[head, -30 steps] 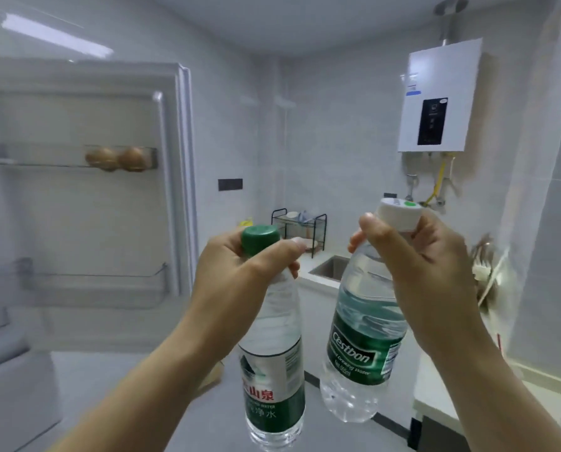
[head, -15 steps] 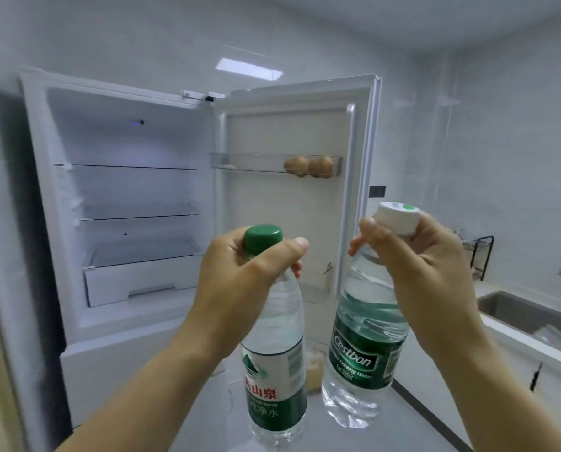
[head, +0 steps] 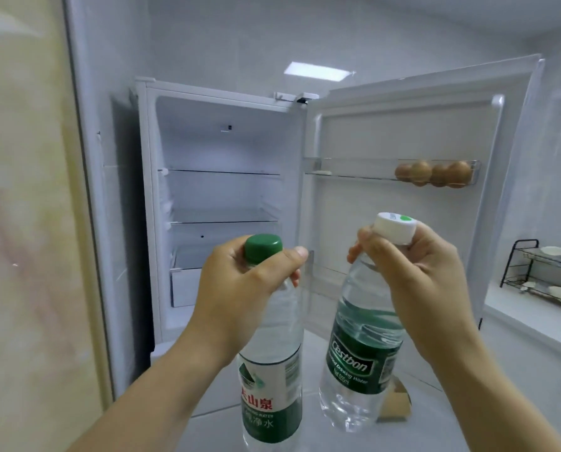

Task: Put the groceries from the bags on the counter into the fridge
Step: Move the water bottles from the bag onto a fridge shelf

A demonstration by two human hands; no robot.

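Fingers (head: pixel 282 259) of the left hand (head: pixel 236 288) were curled tight round the neck of the green-capped bottle (head: pixel 272 370), and the right hand (head: pixel 422 282) held the white-capped bottle (head: pixel 360 360) the same way. Both bottles hung straight up and down. The open fridge (head: pixel 147 223) stood far ahead; the left hand was nearer its shelves (head: pixel 223 216), the right nearer its door (head: pixel 403 132). Before, the fridge sat more to the left.
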